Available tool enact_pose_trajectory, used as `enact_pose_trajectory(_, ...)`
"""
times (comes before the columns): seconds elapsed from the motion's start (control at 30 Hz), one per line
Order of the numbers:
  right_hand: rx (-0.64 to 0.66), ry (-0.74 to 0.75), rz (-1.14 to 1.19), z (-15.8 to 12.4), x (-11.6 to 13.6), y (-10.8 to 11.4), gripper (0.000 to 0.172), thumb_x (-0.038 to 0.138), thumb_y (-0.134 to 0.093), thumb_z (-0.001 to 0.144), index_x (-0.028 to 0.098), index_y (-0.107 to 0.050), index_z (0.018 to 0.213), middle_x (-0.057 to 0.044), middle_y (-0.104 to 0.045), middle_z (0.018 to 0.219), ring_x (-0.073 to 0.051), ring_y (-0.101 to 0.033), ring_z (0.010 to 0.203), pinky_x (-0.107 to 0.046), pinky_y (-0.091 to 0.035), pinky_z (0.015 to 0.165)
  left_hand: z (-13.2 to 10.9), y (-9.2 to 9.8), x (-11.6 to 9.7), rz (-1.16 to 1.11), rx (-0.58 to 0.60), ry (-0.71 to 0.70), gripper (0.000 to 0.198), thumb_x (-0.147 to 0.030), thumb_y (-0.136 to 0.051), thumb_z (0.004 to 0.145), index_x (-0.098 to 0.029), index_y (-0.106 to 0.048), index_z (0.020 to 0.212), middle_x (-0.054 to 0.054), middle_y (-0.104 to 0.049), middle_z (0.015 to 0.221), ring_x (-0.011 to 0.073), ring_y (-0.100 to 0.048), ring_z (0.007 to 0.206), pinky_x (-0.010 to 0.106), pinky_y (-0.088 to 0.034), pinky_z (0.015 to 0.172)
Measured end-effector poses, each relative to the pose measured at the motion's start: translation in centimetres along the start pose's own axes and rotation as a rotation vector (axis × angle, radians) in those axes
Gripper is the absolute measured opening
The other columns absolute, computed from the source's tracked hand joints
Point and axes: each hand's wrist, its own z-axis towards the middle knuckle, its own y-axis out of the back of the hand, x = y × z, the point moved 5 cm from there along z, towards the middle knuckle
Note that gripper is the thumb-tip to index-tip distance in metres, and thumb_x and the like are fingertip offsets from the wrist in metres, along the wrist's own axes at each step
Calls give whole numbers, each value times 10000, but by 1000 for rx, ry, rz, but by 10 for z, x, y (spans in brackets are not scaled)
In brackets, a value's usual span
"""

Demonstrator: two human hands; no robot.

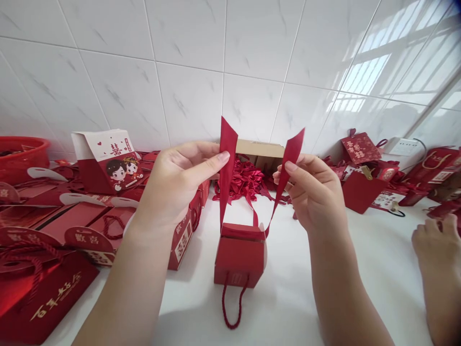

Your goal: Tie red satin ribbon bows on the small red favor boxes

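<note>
A small red gift box (pixel 239 259) stands on the white table, a dark red cord handle (pixel 232 324) hanging from its near side. One red ribbon (pixel 225 187) runs around the box's upper part, and both its ends rise above it. My left hand (pixel 187 178) pinches one end between thumb and fingers. Opposite it, my right hand (pixel 309 187) pinches the other end, so the two tails stand apart in a V. Their cut tips point upward past my thumbs.
Red gift boxes (pixel 68 216) crowd the left side, with a red basin (pixel 21 158) behind. A ribbon pile (pixel 245 180) lies before a cardboard box (pixel 259 148) at the wall. More boxes (pixel 362 192) and another person's hand (pixel 437 245) are at right.
</note>
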Motion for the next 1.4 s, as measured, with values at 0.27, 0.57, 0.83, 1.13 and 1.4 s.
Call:
enact_pose_trajectory(0.27, -22, 96, -34, -3, 8, 2, 46, 246, -682, 802, 256, -640, 818, 38, -665, 823, -125, -663, 789, -277, -540, 742, 0, 0, -2, 6, -15, -31, 110, -214, -754, 723, -185, -747, 829, 14, -743, 852, 177, -699, 833, 290, -591, 797)
enact_pose_trajectory(0.57, -17, 97, -69, -3, 7, 2, 45, 252, -666, 815, 258, -623, 825, 36, -677, 840, -134, -674, 797, -285, -547, 738, 2, 1, 2, -10, -22, 11, 134, -235, -774, 708, -182, -728, 821, 10, -729, 824, 174, -689, 854, 283, -573, 804)
enact_pose_trajectory(0.83, 102, -22, 40, -8, 2, -12, 34, 209, -642, 832, 210, -609, 840, 23, -681, 715, -90, -606, 517, -229, -507, 517, -9, -24, -1, 17, 256, 33, 159, -246, -625, 853, -194, -571, 993, -22, -666, 666, 112, -651, 647, 215, -547, 635)
enact_pose_trajectory(1.13, 420, 54, 34, -18, 0, -34, 177, 187, -600, 864, 248, -709, 989, 2, -669, 767, -122, -615, 684, -270, -531, 636, -17, -36, 1, 173, 340, 128, 446, -249, -661, 808, -214, -425, 1185, -18, -649, 699, 137, -635, 621, 222, -509, 555)
enact_pose_trajectory(1.4, 536, 504, -451, -14, 12, -27, 310, 63, -488, 887, 256, -702, 999, -26, -704, 947, -161, -647, 920, -307, -550, 802, -11, -28, 12, -61, 364, 278, 314, -208, -585, 845, -195, -470, 1137, -28, -598, 689, 154, -647, 686, 293, -540, 679)
